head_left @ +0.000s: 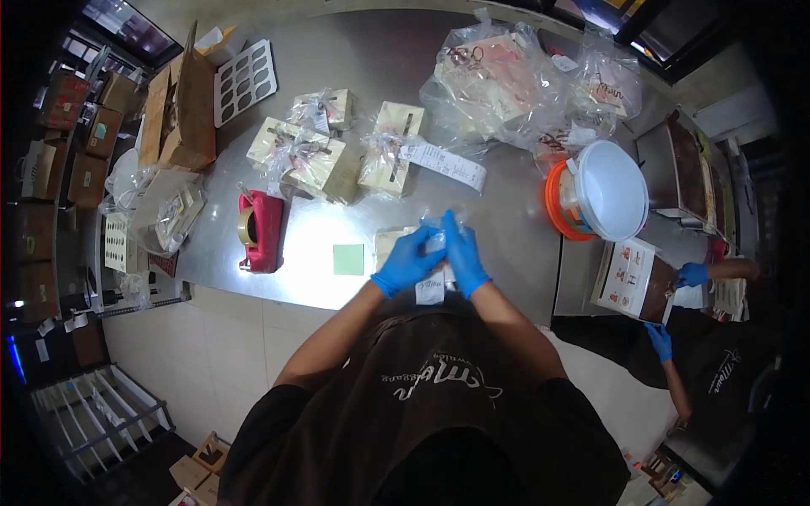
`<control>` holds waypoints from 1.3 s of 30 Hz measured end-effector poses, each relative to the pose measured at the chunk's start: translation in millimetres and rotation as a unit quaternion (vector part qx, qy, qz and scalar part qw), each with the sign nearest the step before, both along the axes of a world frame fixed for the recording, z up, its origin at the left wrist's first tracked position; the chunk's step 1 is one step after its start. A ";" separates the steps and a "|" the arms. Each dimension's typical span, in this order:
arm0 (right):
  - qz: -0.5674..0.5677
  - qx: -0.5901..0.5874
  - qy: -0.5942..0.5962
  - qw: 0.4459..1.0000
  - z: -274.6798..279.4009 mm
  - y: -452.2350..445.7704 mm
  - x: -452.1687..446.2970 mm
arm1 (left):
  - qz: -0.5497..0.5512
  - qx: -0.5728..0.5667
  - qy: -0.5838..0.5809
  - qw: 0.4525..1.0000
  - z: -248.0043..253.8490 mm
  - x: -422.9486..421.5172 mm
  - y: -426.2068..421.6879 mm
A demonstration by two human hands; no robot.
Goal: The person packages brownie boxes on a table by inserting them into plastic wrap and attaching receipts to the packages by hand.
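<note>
Both my hands, in blue gloves, meet over a small plastic-wrapped box (390,241) at the front edge of the steel table (506,194). My left hand (411,260) has its fingers closed on clear plastic at the top of the box. Pressed close beside it, my right hand (462,257) points its fingers forward; what lies under them is hidden. A white label (430,291) hangs below the hands. To the left lies a green square of paper (348,260), and farther left stands a red tape dispenser (263,232).
Wrapped boxes (316,169) with a long paper slip (447,165) lie ahead. Large plastic bags (498,80) are at the back. A white bucket (612,190) stands right. Beyond it, a co-worker's gloved hands (692,275) hold a printed box (626,274). An open carton (190,118) stands left.
</note>
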State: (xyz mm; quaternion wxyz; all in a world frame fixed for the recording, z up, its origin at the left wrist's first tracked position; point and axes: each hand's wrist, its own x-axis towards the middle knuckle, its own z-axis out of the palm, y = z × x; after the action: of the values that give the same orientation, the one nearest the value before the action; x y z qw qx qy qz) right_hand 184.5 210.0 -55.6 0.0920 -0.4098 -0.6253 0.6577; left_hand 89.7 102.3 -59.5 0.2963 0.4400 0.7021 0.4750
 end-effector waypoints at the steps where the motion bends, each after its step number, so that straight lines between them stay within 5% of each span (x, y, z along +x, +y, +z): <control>1: -0.014 -0.092 0.060 0.994 6.1 2.0 8.1 | -0.030 -0.028 -0.176 0.984 2.4 -5.1 -8.9; 2: -0.029 -0.181 0.120 0.976 12.2 4.0 13.4 | -0.034 -0.057 -0.326 0.943 0.2 -16.4 -13.0; 4: -0.020 -0.160 0.123 0.979 14.1 7.6 21.1 | -0.096 -0.052 -0.278 0.954 -2.9 -33.7 -12.6; 6: 0.216 0.188 0.139 0.948 9.0 20.8 24.4 | -0.090 -0.055 -0.273 0.956 1.7 -35.3 -7.2; 7: 0.217 0.190 0.141 0.947 12.6 25.9 22.7 | -0.089 -0.060 -0.265 0.958 6.5 -36.9 -5.0; 9: 0.271 0.589 0.174 0.741 22.5 33.6 21.5 | -0.094 -0.045 -0.317 0.943 7.6 -41.4 -7.6; 12: 0.215 0.658 0.141 0.708 -0.8 27.3 16.1 | -0.081 -0.027 -0.342 0.936 -4.6 -41.4 -2.8; 16: 0.186 0.615 0.145 0.753 -33.6 19.7 8.5 | -0.126 -0.102 -0.267 0.950 14.0 -50.6 3.4; 18: 0.129 0.485 0.219 0.837 -32.7 13.5 12.2 | -0.102 -0.086 -0.263 0.955 19.2 -50.1 5.4; 20: 0.138 0.470 0.183 0.853 -33.5 11.7 17.8 | -0.141 -0.141 -0.144 0.969 -2.8 -63.9 13.0; 22: 0.144 0.459 0.145 0.865 -16.4 14.8 17.4 | -0.124 -0.068 -0.136 0.980 -6.6 -69.2 16.2; 23: 0.116 0.492 0.161 0.848 -0.3 13.0 16.0 | -0.170 0.002 0.045 0.984 -0.7 -76.3 18.9; 24: 0.086 0.523 0.176 0.830 12.6 9.9 15.1 | -0.208 0.071 0.225 0.949 7.0 -82.2 20.5; 25: 0.084 0.523 0.175 0.830 16.2 5.8 18.1 | -0.198 0.109 0.268 0.937 18.4 -85.5 21.8; 31: 0.023 0.514 -0.028 0.857 -20.2 -14.6 67.5 | -0.231 -0.025 0.382 0.894 -2.9 -127.5 -2.8; 33: 0.005 0.227 0.020 0.974 -23.2 -14.0 78.5 | -0.225 -0.078 0.422 0.875 2.5 -120.6 -6.3; 34: 0.001 0.226 0.021 0.974 -17.1 -6.3 79.9 | -0.229 -0.078 0.424 0.873 10.6 -116.3 -2.4; 36: 0.246 0.192 -0.028 0.950 1.9 20.3 76.1 | -0.145 0.048 0.499 0.853 21.4 -102.4 5.2; 37: 0.290 0.164 -0.179 0.926 28.1 26.3 58.1 | -0.148 0.046 0.496 0.854 23.4 -92.3 9.7; 38: 0.289 0.162 -0.180 0.926 27.8 13.9 49.0 | -0.176 0.082 0.544 0.816 25.3 -83.5 17.3; 39: 0.237 0.302 -0.177 0.906 26.9 1.8 37.4 | -0.202 0.119 0.590 0.772 26.5 -78.3 24.5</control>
State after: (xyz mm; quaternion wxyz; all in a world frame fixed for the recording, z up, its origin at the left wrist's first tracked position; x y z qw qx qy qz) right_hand 221.9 211.8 -28.7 -0.0596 -0.3119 -0.8787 0.3564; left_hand 11.4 126.7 -33.0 -0.1419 0.7976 0.5715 0.1307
